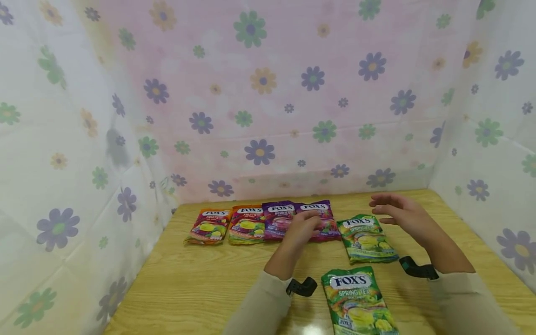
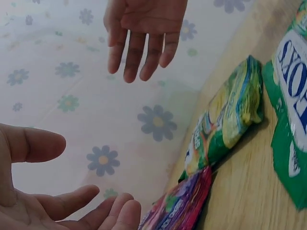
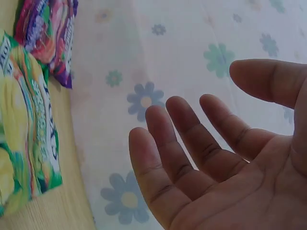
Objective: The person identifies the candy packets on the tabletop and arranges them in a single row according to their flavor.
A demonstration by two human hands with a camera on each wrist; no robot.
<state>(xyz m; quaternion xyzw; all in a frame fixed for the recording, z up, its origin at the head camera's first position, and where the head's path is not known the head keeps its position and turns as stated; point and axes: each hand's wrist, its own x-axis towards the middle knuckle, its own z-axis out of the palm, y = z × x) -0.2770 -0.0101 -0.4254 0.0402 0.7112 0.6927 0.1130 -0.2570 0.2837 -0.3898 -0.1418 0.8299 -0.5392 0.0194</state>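
Observation:
My left hand (image 1: 300, 229) hovers over the purple berries candy bags, overlapping the right one (image 1: 324, 228) in the head view; its fingers are loosely bent with nothing between them. Off to the right, my right hand (image 1: 399, 215) hangs in the air beside the farther green Spring Tea bag (image 1: 366, 239), fingers spread and palm bare in the right wrist view. A second green Spring Tea bag (image 1: 358, 300) lies nearer, between my forearms. The left purple bag (image 1: 277, 221) touches its neighbour in the row.
Two orange-red fruits candy bags (image 1: 208, 226) (image 1: 247, 225) lie at the left end of the row. Beneath everything is a wooden table (image 1: 201, 284). Flowered cloth (image 1: 289, 125) walls it in at the back and both sides.

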